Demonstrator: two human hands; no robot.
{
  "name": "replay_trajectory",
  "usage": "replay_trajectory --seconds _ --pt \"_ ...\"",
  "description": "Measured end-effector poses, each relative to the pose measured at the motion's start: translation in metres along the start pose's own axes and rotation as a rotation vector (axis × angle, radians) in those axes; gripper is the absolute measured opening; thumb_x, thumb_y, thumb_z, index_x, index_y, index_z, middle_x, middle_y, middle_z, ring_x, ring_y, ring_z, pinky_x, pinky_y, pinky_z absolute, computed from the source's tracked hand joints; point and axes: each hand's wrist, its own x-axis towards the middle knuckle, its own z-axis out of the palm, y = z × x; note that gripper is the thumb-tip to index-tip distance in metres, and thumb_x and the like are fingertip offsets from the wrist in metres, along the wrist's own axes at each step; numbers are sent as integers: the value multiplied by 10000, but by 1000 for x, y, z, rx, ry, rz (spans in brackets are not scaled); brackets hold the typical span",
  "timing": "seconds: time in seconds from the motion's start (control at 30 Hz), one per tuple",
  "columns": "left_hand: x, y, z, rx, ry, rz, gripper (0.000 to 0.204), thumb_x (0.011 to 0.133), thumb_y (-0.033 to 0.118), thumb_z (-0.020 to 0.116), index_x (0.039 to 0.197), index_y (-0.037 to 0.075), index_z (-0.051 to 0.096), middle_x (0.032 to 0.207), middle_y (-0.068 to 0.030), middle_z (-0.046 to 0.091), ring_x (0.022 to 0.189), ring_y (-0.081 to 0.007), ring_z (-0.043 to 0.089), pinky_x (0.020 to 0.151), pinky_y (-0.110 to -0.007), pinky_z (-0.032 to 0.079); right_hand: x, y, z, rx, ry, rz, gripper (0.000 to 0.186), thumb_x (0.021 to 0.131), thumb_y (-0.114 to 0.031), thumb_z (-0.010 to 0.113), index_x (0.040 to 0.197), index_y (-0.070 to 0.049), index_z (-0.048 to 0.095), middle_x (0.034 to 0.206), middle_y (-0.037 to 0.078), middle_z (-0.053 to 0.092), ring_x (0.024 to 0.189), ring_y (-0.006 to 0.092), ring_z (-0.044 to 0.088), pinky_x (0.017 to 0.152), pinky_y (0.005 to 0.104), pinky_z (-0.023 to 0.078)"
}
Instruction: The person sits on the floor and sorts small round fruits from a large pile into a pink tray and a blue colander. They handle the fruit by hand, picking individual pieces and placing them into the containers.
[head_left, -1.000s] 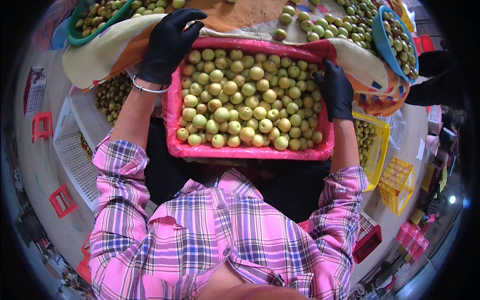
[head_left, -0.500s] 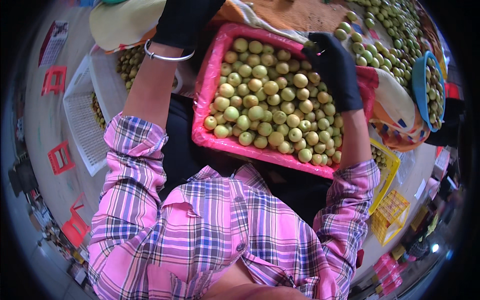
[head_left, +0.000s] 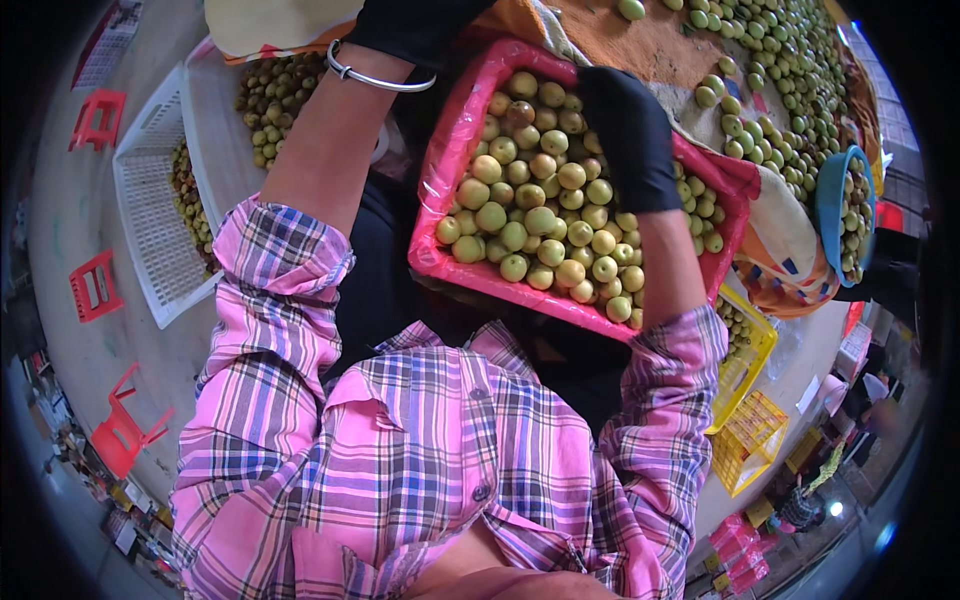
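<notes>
Over pink crate of green fruit, right hand was noted; left hand was seen alongside; both grips indiscernible.

"Can you make out what the left hand grips?"
"No, the top edge cuts that hand off, and the pale cloth left of it too."
"And the right hand?"
"Its grip is hidden; it covers part of the fruits below it."
</notes>
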Motion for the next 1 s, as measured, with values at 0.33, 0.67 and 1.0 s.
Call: replay_trajectory --seconds 0.33,0.67,1.0 --pt "-77 -28 60 553 -578 508 504 777 72 633 1275 114 563 1361 -148 522 1292 -353 471 1065 -542 349 -105 46 -100 -72 30 110 166 866 -101 682 1018 -38 695 937 123 700 885 264 688 780 357 531" --pt "-41 -24 23 482 -668 422 518 791 106 684 1294 69 564 1370 -173 525 1303 -366 459 1103 -469 350 -84 128 -214 -153 346 373 307 921 -131 651 1206 -20 636 1112 115 689 1001 185 656 876 298 497" --pt "23 -57 24 687 -441 287 393 898 128 639 1279 54 580 1335 -142 569 1286 -313 496 1075 -411 382 -17 294 -222 -455 -11 827 756 879 -603 551 1395 -58 463 1379 259 493 1281 386 484 1066 461 386"
